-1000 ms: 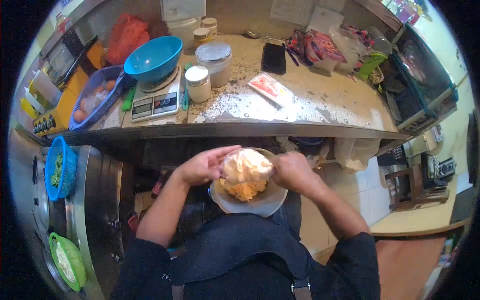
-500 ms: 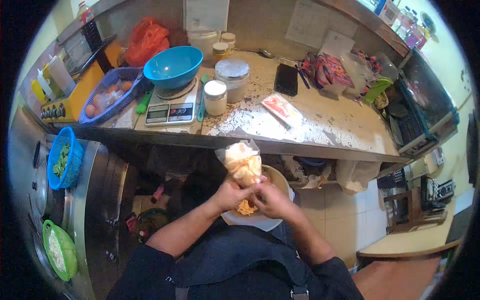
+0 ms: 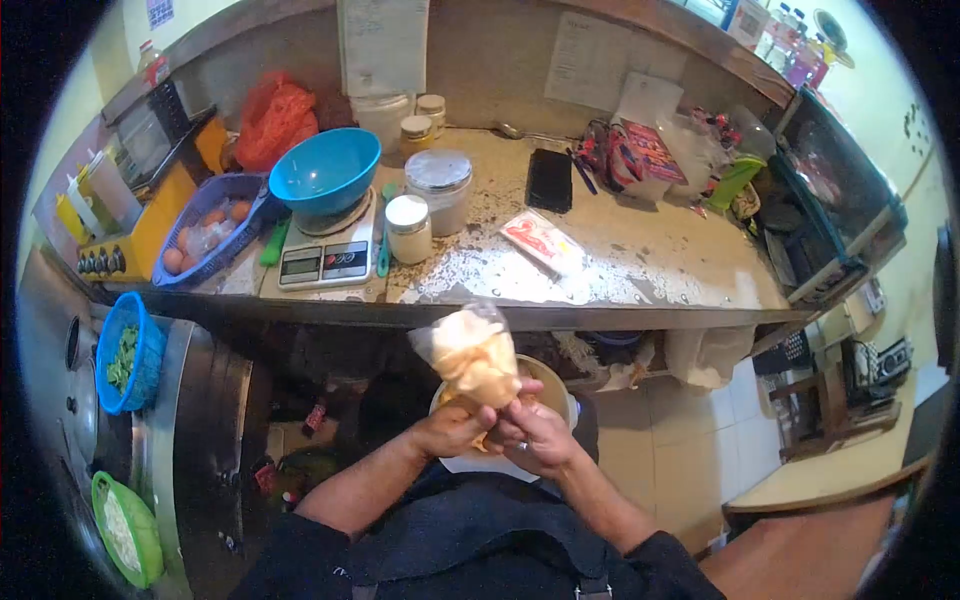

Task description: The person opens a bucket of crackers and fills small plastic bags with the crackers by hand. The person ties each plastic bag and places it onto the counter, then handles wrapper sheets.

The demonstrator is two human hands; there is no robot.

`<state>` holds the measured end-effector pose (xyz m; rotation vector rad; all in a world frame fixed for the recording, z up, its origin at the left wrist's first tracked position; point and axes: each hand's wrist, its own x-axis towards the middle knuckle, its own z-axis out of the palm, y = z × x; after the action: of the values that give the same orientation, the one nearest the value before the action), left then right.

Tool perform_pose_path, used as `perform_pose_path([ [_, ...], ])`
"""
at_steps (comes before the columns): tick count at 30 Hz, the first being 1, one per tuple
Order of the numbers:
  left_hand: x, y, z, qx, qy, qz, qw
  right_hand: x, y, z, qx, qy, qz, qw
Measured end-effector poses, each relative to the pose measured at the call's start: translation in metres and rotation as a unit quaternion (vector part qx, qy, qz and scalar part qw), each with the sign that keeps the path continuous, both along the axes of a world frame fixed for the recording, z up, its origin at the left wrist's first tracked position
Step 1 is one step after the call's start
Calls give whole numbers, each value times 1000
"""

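A clear plastic bag (image 3: 474, 352) filled with a pale, creamy orange mass stands up above my hands, its filled part leaning left. My left hand (image 3: 452, 426) is closed round the lower left side of the bag. Pinched at the bag's gathered lower end is my right hand (image 3: 537, 430), a ring on one finger. Behind and below both hands sits a pale round bowl (image 3: 562, 385), with a little orange stuff showing at its left; my hands hide most of its inside.
On the counter (image 3: 450, 290) are a blue bowl (image 3: 325, 172) on a scale (image 3: 325, 264), lidded jars (image 3: 409, 230), a phone (image 3: 549, 180), a white-red packet (image 3: 542, 242) and an egg basket (image 3: 212, 236). Blue (image 3: 145, 365) and green (image 3: 135, 530) baskets stand left.
The bag was low over the bowl with my hands apart on either side; it is now upright, held by both hands together. Since the middle frame, it has tilted slightly and the view has shifted.
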<state>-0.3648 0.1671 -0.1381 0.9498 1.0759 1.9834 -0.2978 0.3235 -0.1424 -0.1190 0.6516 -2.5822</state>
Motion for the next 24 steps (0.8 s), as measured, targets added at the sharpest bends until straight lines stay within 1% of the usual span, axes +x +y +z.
perform_pose_path([
  [1,1,0,1,-47,-6,-12,999,-1,3,0,-28,-11,14,999],
  [2,2,1,1,-65,32,12,997,1,2,1,70,-15,-39,997],
  [3,4,3,1,-84,70,36,993,2,-2,8,167,-18,-89,982],
  [5,0,5,-17,-77,193,93,974,1,-4,9,317,21,-159,935],
  [6,1,6,-21,-73,252,119,957,2,-3,4,370,60,-181,909],
  [7,6,5,-22,-54,173,134,974,3,-2,2,422,97,-203,879],
  [8,5,8,-24,-13,145,149,978,3,1,3,537,199,-236,785],
  [9,3,12,-29,28,116,165,979,2,4,12,636,294,-261,664],
  [10,2,15,-28,70,87,182,977,2,5,24,714,380,-275,520],
  [11,2,12,-22,29,53,196,979,6,4,42,763,370,-241,472],
  [12,4,8,-11,-60,24,175,982,8,6,50,787,385,-212,434],
  [14,7,1,7,-236,-33,129,963,11,16,61,827,409,-153,353],
  [15,6,-2,3,-268,165,187,931,15,20,68,817,442,-159,334],
  [17,4,-7,5,-345,306,121,879,19,25,79,792,507,-169,294],
  [18,3,-7,7,-379,372,87,843,19,24,81,778,526,-181,292],
  [20,11,-6,42,-461,419,23,782,20,20,82,750,560,-206,286],
  [21,14,-5,54,-498,441,-9,746,19,18,73,754,542,-195,316],
  [24,7,-3,45,-444,478,146,744,12,21,51,782,481,-217,333],
])
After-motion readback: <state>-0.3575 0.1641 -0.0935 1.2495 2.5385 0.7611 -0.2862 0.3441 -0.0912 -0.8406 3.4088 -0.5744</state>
